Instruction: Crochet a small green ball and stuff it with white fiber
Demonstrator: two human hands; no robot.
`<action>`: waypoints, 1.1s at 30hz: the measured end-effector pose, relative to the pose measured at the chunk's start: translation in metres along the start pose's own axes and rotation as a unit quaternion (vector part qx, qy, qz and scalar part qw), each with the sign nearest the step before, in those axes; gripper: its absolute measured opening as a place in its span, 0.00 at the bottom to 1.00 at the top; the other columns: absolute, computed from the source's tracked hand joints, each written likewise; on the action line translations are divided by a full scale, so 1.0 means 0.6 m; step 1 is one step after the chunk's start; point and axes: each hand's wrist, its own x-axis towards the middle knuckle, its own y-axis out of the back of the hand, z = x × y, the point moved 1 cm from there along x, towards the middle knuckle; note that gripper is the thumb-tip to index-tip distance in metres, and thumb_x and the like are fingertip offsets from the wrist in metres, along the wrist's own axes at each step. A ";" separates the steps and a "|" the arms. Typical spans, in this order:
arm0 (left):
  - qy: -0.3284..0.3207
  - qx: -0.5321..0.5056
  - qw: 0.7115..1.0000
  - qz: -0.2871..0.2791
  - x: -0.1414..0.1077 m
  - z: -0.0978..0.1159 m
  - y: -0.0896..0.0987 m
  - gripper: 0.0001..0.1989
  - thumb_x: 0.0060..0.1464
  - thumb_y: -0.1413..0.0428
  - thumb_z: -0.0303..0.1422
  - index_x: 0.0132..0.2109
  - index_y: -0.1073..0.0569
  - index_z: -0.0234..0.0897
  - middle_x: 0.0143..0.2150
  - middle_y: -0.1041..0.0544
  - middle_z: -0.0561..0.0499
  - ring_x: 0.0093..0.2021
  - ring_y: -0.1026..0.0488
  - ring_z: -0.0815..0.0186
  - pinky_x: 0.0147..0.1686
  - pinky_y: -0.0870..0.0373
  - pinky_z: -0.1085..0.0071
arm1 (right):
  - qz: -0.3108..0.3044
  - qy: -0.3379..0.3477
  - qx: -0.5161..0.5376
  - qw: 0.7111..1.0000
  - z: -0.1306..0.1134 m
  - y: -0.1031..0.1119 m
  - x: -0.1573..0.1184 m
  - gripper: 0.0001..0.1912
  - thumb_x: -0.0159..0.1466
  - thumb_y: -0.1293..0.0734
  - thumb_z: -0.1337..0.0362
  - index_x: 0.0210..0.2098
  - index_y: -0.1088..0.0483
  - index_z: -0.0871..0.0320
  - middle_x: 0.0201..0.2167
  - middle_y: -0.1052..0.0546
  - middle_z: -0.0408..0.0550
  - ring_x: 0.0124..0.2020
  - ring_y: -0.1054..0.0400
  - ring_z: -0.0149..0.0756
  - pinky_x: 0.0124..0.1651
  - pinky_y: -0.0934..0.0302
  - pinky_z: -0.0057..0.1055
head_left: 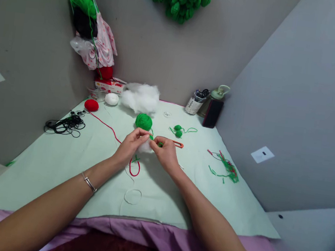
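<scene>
Both hands meet over the middle of the table. My left hand (132, 143) pinches a small green yarn piece (151, 137) between thumb and finger. Opposite it, my right hand (164, 151) has its fingers closed at the same green piece, close to my left fingertips. A tuft of white stuffing (145, 147) shows just below and between the hands. Right behind my left hand lies a green yarn ball (144, 122). An orange cutter (178, 144) is partly hidden behind my right hand. Red yarn (134, 168) loops on the table below the hands.
White stuffing (140, 97), a red yarn ball (91, 105) and a white ball (111, 99) sit at the back left. Black cord (67, 124) lies left. Green balls (178, 131), yarn scraps (229, 168), a pen cup (193, 104), a phone (213, 113) and a bottle (219, 92) are right.
</scene>
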 end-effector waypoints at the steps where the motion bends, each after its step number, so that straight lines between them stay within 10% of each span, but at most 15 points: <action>1: 0.003 0.000 1.000 -0.005 0.001 -0.001 0.001 0.14 0.53 0.34 0.40 0.42 0.23 0.37 0.39 0.22 0.51 0.37 0.26 0.65 0.39 0.31 0.70 | 0.001 0.000 -0.002 1.000 0.000 0.001 0.000 0.17 0.60 0.36 0.54 0.20 0.40 0.55 0.19 0.40 0.37 0.25 0.47 0.30 0.31 0.52 0.30; 14: -0.042 0.047 0.993 0.096 0.008 -0.014 0.001 0.08 0.47 0.36 0.30 0.35 0.27 0.39 0.35 0.26 0.54 0.39 0.29 0.65 0.41 0.34 0.70 | -0.056 0.056 -0.019 0.997 -0.032 -0.003 -0.019 0.09 0.60 0.37 0.61 0.24 0.40 0.53 0.21 0.37 0.37 0.25 0.47 0.32 0.33 0.55 0.31; 25: 0.003 0.017 1.000 0.015 -0.003 -0.007 -0.012 0.17 0.48 0.32 0.41 0.40 0.27 0.38 0.37 0.25 0.53 0.33 0.28 0.67 0.33 0.33 0.71 | -0.020 -0.008 0.043 0.999 0.000 0.013 0.013 0.15 0.60 0.39 0.54 0.21 0.42 0.53 0.20 0.42 0.37 0.24 0.50 0.30 0.28 0.53 0.29; 33: -0.023 0.038 0.996 0.075 0.008 -0.006 -0.003 0.12 0.44 0.34 0.31 0.34 0.30 0.39 0.32 0.28 0.57 0.29 0.33 0.69 0.30 0.37 0.73 | -0.051 0.045 0.016 0.998 -0.031 0.003 -0.017 0.09 0.61 0.38 0.59 0.26 0.38 0.54 0.22 0.36 0.38 0.27 0.45 0.33 0.34 0.52 0.31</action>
